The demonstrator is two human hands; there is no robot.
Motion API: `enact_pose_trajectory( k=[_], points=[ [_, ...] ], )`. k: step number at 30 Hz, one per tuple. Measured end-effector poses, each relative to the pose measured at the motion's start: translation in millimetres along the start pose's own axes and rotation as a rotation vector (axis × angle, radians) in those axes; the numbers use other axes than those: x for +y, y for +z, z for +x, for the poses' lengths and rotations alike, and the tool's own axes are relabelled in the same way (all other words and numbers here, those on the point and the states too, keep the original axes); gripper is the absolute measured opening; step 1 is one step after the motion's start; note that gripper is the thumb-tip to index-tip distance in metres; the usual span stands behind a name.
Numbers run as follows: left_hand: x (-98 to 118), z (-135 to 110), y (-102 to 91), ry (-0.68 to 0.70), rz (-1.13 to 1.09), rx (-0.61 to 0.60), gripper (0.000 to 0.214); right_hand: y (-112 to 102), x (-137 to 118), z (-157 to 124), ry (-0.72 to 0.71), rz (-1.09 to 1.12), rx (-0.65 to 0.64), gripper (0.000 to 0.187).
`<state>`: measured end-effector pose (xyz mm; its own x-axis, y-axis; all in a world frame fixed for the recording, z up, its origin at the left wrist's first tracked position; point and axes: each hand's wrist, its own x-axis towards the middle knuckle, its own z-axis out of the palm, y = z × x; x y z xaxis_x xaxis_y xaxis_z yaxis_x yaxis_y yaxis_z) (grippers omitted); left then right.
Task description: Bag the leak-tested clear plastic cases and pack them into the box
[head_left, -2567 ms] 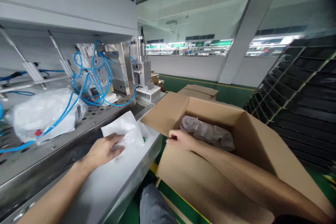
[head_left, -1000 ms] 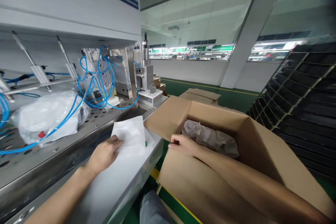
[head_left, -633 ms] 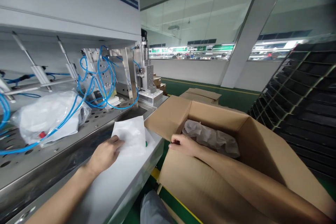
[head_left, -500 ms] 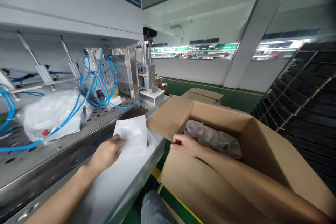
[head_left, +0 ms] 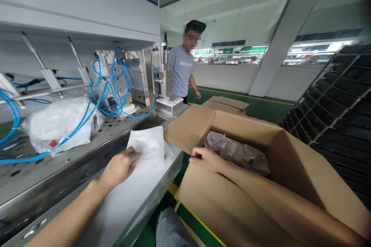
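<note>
The room is dim with a cool, greenish cast; the brightest patches are lit strips behind the far windows, right of centre and upper right. Soft shadow fills the inside of the cardboard box, while the white sheet looks pale, with little detail. Wide-angle stretching bends the edges, the black rack smears, the upper-right corner darkens, and blocky pixels hide a co-worker's face.

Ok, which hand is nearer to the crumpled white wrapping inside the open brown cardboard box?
Right. The right hand is at the box's edge, just beside the wrapping; the left hand is farther, outside the box, at the thin white sheet.
</note>
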<state>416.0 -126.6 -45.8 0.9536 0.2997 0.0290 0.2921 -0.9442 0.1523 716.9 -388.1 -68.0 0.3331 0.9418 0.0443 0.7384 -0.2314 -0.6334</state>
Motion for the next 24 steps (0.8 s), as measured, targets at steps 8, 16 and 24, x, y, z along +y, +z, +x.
enact_pose_trajectory(
  k=[8,16,24],
  points=[
    [-0.6,-2.2,1.5,0.003,0.0,0.006,0.05,-0.1,0.7,-0.3,0.0,0.004,0.0,0.026],
    [1.4,-0.8,0.0,-0.001,0.015,0.007,0.049,-3.3,-4.2,-1.9,-0.001,0.001,-0.007,0.025],
    [1.6,-1.3,-0.8,-0.005,0.016,0.001,0.051,-2.2,-1.0,-1.1,-0.002,-0.009,-0.009,0.026]
  ],
)
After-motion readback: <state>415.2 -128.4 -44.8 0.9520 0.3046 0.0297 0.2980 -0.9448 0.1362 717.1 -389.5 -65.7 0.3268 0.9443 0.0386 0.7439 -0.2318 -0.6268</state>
